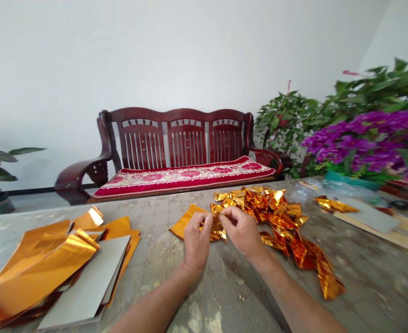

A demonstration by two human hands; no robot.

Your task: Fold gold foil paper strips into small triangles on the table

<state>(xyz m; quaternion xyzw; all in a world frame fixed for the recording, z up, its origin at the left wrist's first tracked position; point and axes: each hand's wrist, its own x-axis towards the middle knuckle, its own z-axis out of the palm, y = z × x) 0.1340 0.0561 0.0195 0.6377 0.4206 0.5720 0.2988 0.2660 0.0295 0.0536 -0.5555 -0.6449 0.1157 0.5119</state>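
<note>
My left hand (197, 233) and my right hand (240, 229) are close together over the middle of the table, fingertips pinched. Between them they grip a gold foil sheet (184, 222), its flat part sticking out left of my left hand. Its right part is gathered and creased where the fingertips meet. Just beyond and to the right of my right hand lies a pile of crumpled, folded gold foil pieces (264, 206). A string of these pieces (304, 252) trails toward the front right. Fingers hide some of the held foil.
Flat gold foil sheets (40, 273) and grey-white sheets (89, 282) are stacked on the table (155, 282) at left. At right are a grey card (374, 215), clear plastic wrap (329, 189) and purple flowers (367, 138). A wooden bench (186, 138) stands behind.
</note>
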